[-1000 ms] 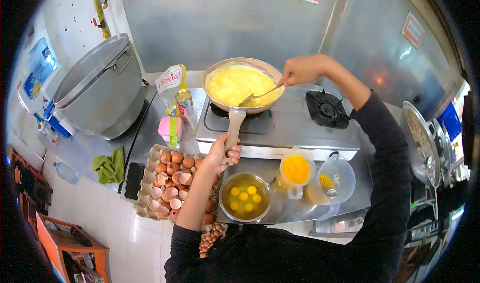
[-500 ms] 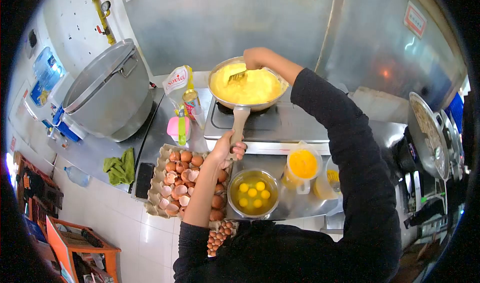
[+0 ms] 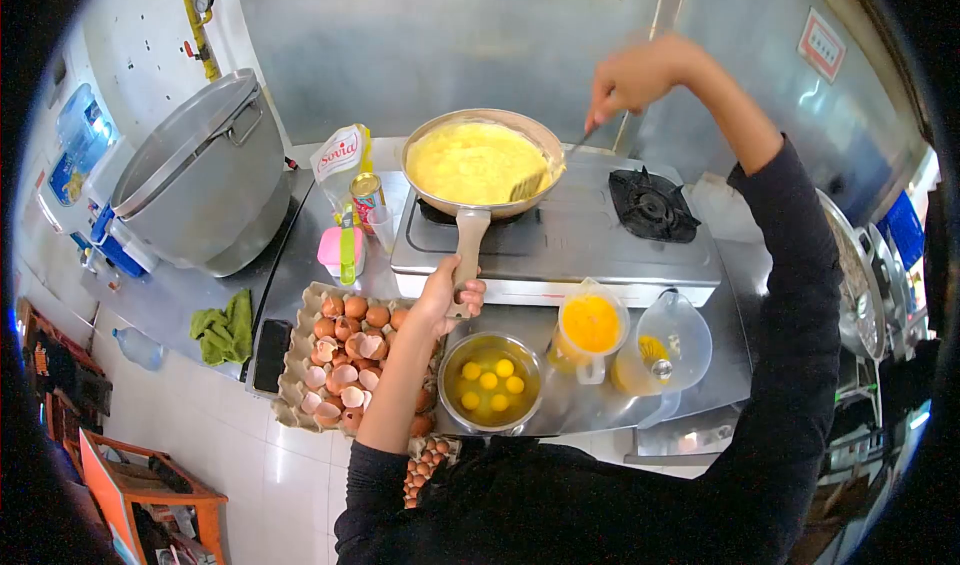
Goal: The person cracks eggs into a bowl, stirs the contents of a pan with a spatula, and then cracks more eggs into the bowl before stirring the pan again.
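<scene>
My left hand [image 3: 450,295] is closed around the beige handle [image 3: 471,240] of a frying pan [image 3: 410,170] on the left burner. Soft yellow egg [image 3: 465,160] fills much of the pan. Up and to the right, my right hand [image 3: 635,85], slightly blurred, grips the thin handle of a slotted spatula [image 3: 527,187]. Its slotted head rests in the egg at the pan's right side. Below the pan, a metal bowl [image 3: 447,390] holds several raw yolks in clear egg white. Beside it stand a jug of beaten egg [image 3: 590,323] and a clear pitcher [image 3: 693,340] with a whisk [image 3: 655,355].
The stove [image 3: 600,235] has a bare right burner [image 3: 655,205]. Left are an egg tray [image 3: 290,405] with eggs and cracked shells, a phone [image 3: 270,357], a green cloth [image 3: 222,330], a can [image 3: 367,193], a Sovia pouch [image 3: 340,155], a pink tub [image 3: 330,250] and a large pot [image 3: 210,185].
My right hand has moved up and right, away from over the pan. The spatula head has gone from the pan's upper middle to its right side. My left hand keeps hold of the handle.
</scene>
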Demonstrator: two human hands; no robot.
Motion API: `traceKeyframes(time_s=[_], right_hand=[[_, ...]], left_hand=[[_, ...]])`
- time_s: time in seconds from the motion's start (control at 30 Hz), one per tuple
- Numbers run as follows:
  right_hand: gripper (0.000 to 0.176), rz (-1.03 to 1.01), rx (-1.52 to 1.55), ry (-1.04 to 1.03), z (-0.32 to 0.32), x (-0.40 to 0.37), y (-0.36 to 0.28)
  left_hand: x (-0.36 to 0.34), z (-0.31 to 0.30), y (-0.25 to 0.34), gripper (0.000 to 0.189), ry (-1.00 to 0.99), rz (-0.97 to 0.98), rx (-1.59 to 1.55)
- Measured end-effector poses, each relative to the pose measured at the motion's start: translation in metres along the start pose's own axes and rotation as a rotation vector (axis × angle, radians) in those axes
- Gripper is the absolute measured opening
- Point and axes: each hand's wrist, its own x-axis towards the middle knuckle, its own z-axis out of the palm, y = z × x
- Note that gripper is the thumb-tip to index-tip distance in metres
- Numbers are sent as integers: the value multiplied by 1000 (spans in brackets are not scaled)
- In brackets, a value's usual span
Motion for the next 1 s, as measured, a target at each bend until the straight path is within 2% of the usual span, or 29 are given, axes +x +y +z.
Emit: traceKeyframes(time_s=[0.07, 0.13, 0.2, 0.3, 0.4, 0.5, 0.6, 0.67, 0.7, 0.8, 0.87, 1.0], right_hand=[[25, -102, 10, -25, 20, 11, -4], [25, -38, 22, -83, 37, 30, -23], [24, -138, -47, 131, 50, 39, -42], [21, -128, -95, 225, 60, 85, -52], [21, 18, -76, 211, 56, 125, -62], [20, 41, -77, 147, 43, 147, -68], [14, 112, -131, 228, 42, 164, -70], [14, 104, -105, 389, 51, 171, -64], [14, 103, -91, 467, 56, 171, -57], [18, 57, -37, 393, 50, 161, -21], [19, -35, -17, 413, 40, 126, -6], [24, 40, 51, 246, 13, 46, 5]], left_hand=[[0, 0, 0, 28, -1, 4, 1], [1, -2, -1, 29, 1, 2, 11], [1, -1, -1, 29, 10, 8, 18], [1, -2, -1, 30, -5, -3, 12], [0, -2, -1, 30, -5, -7, 6], [0, -4, 0, 30, -15, 6, 6], [0, -7, 0, 28, -13, 16, 7], [1, -10, -1, 28, -17, 8, 8], [-1, -7, -1, 28, 21, 18, 13], [0, -7, -2, 29, -13, 27, 14], [-1, -7, -1, 29, -20, 20, 13], [-2, -8, -1, 29, -22, 17, 5]])
